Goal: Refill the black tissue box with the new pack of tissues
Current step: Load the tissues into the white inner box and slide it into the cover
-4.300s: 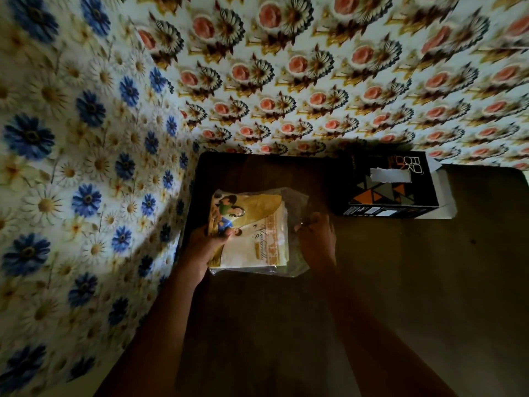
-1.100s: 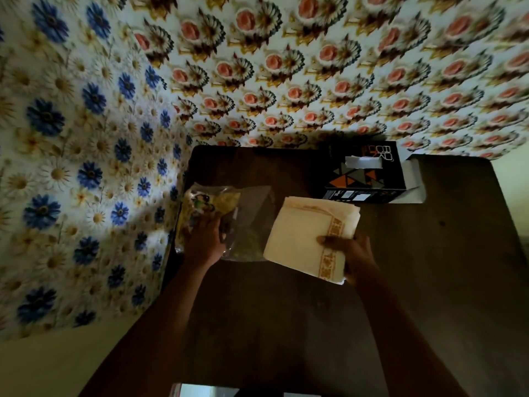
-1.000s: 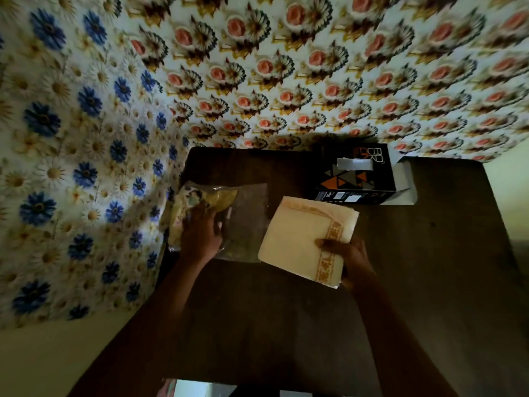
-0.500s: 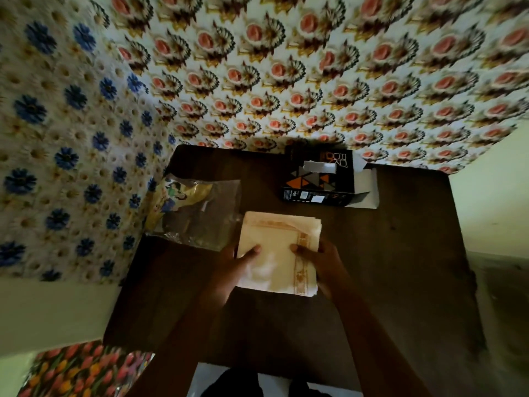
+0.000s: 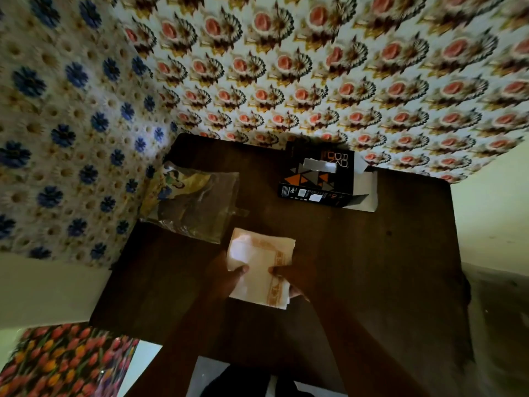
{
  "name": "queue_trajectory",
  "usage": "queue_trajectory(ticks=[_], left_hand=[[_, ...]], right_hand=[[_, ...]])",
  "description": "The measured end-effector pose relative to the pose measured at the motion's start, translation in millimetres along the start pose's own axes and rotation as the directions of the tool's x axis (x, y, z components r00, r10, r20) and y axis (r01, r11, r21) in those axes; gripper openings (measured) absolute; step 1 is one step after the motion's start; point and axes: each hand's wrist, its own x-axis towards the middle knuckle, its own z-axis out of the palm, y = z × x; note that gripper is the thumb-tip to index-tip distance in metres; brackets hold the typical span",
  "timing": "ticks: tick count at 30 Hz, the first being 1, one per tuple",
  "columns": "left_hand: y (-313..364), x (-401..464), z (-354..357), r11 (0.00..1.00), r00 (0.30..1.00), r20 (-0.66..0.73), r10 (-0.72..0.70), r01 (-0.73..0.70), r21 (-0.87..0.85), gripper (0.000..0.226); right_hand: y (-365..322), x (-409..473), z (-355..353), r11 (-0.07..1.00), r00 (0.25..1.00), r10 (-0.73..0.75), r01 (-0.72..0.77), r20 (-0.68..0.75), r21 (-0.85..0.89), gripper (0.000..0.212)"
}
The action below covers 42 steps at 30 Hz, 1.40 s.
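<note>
- Since half a second ago, both hands have drawn the stack of tissues (image 5: 259, 267) nearer the body and further from the black tissue box (image 5: 319, 179), while the empty plastic wrapper (image 5: 191, 204) has stayed where it lay.
- On the far left, blue-flowered wallpaper (image 5: 65, 133) covers the side wall, and a tulip-print cloth (image 5: 57, 362) shows at the lower corner.
- That wrapper, clear with a printed yellow end, lies flat at the left back edge of the dark wooden table (image 5: 372, 267), just beside the tissues' upper left corner.
- Left hand (image 5: 226, 277) grips the stack's left edge, thumb on top.
- Folded cream tissues with an orange border sit between the two hands, over the table's middle.
- Right hand (image 5: 294, 277) pinches the stack's right edge, thumb pressed on the upper face.
- Behind and to the right, the black tissue box stands against the rose-patterned wall (image 5: 343, 81), its right end flap open, well apart from the tissues.
</note>
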Motion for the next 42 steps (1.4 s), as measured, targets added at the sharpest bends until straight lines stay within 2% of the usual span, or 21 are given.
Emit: queue_trajectory(ticks=[4, 8, 10, 12, 14, 16, 19, 21, 23, 26, 29, 32, 37, 40, 42], left_hand=[[-2.6, 1.5, -2.9, 0.993, 1.0, -0.005, 0.008, -0.008, 0.114, 0.073], [-9.9, 5.3, -2.9, 0.997, 1.0, 0.028, 0.001, -0.003, 0.075, 0.072], [-7.2, 4.0, -2.5, 0.996, 1.0, 0.009, 0.012, -0.012, 0.094, 0.077], [-0.1, 1.7, -1.6, 0.979, 0.985, -0.092, 0.144, -0.129, 0.156, 0.08], [16.7, -2.8, 0.2, 0.932, 0.928, -0.168, 0.333, -0.297, 0.209, 0.066], [41.5, -3.5, 4.0, 0.894, 0.887, -0.167, 0.431, -0.394, 0.215, 0.053], [85.6, 7.4, 13.4, 0.819, 0.82, -0.169, 0.546, -0.481, 0.314, 0.046], [114.5, 20.1, 23.7, 0.763, 0.787, -0.108, 0.608, -0.541, 0.355, 0.046], [141.5, 35.3, 35.4, 0.702, 0.753, -0.046, 0.656, -0.587, 0.403, 0.055], [175.4, 62.3, 50.9, 0.681, 0.755, 0.03, 0.655, -0.607, 0.409, 0.074], [194.3, 86.7, 58.3, 0.693, 0.779, 0.119, 0.616, -0.608, 0.388, 0.078], [199.6, 96.3, 65.7, 0.699, 0.783, 0.182, 0.595, -0.616, 0.365, 0.076], [188.1, 88.9, 70.7, 0.724, 0.789, 0.091, 0.607, -0.597, 0.345, 0.07], [184.3, 66.8, 74.0, 0.805, 0.818, 0.022, 0.574, -0.57, 0.166, 0.066], [184.7, 49.8, 75.8, 0.841, 0.84, -0.049, 0.541, -0.538, 0.056, 0.063]], right_hand=[[6.3, 6.2, 1.6, 0.997, 0.996, -0.04, 0.035, -0.074, -0.072, 0.025], [6.5, -1.3, 3.5, 0.997, 0.994, -0.021, 0.013, -0.11, -0.077, 0.028], [2.5, -2.3, 1.3, 0.986, 0.985, -0.092, 0.07, -0.147, -0.15, 0.03], [-2.0, -3.4, -5.7, 0.953, 0.949, -0.207, 0.141, -0.237, -0.27, 0.024], [-3.8, -2.4, -17.1, 0.957, 0.896, -0.247, 0.164, -0.37, -0.241, 0.021], [-6.1, -1.1, -27.5, 0.974, 0.852, -0.227, 0.21, -0.472, -0.09, 0.02], [-22.0, -1.1, -47.1, 0.953, 0.785, -0.285, 0.292, -0.55, -0.077, 0.027], [-37.8, 1.3, -63.9, 0.945, 0.744, -0.285, 0.325, -0.604, -0.045, 0.037], [-50.2, 8.0, -80.8, 0.937, 0.701, -0.265, 0.35, -0.662, -0.004, 0.053], [-69.4, 14.8, -101.2, 0.891, 0.672, -0.213, 0.431, -0.709, 0.14, 0.078], [-84.3, 22.3, -117.3, 0.902, 0.689, -0.184, 0.403, -0.701, 0.159, 0.085], [-92.6, 31.8, -130.2, 0.903, 0.724, -0.23, 0.408, -0.65, 0.135, 0.069], [-96.1, 32.1, -139.8, 0.869, 0.723, -0.213, 0.448, -0.657, 0.211, 0.037], [-93.3, 18.1, -140.9, 0.842, 0.687, -0.234, 0.497, -0.688, 0.209, 0.029], [-90.6, 2.9, -141.7, 0.855, 0.65, -0.282, 0.504, -0.706, 0.123, 0.027]])
